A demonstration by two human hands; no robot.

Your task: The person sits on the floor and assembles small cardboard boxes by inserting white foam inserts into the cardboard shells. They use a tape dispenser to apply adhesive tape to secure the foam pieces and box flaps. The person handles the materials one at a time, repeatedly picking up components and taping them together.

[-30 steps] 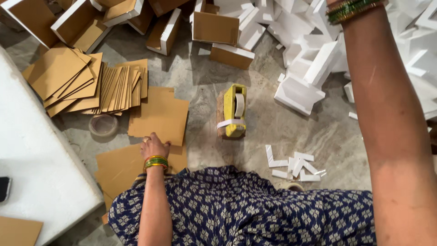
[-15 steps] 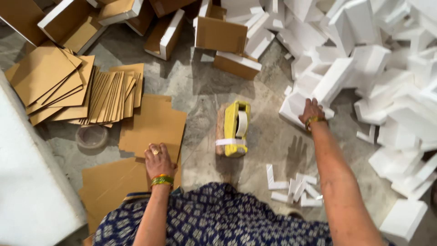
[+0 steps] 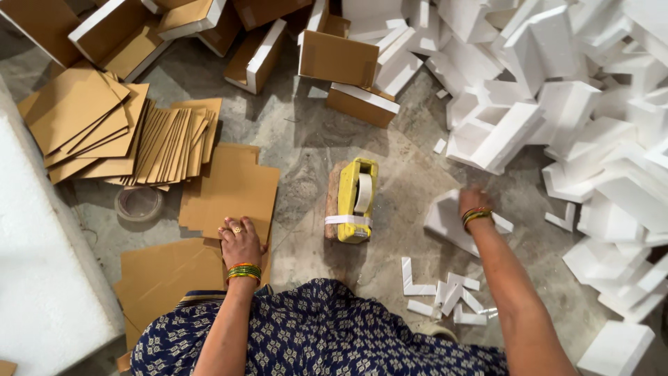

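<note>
Head view: your left hand [image 3: 240, 241] flat, open on cardboard sheet [image 3: 233, 191]; right hand [image 3: 473, 203] reaching foam piece [image 3: 452, 219], grip unclear. Tape dispenser [image 3: 355, 198] centre, untouched.

One view only, from a camera worn on the person's head. It looks almost straight down onto the stone floor [image 3: 306, 132], with the person's patterned lap [image 3: 320, 334] at the bottom edge, so the top of the frame lies farthest out in front. Both forearms enter from below: the left hand [image 3: 241, 242] lower left of centre, the right hand [image 3: 473, 202] right of centre. The range is close, within arm's reach, with the yellow tape dispenser [image 3: 356, 199] near the middle. No second view exists, so no part of the scene is shared.
</note>
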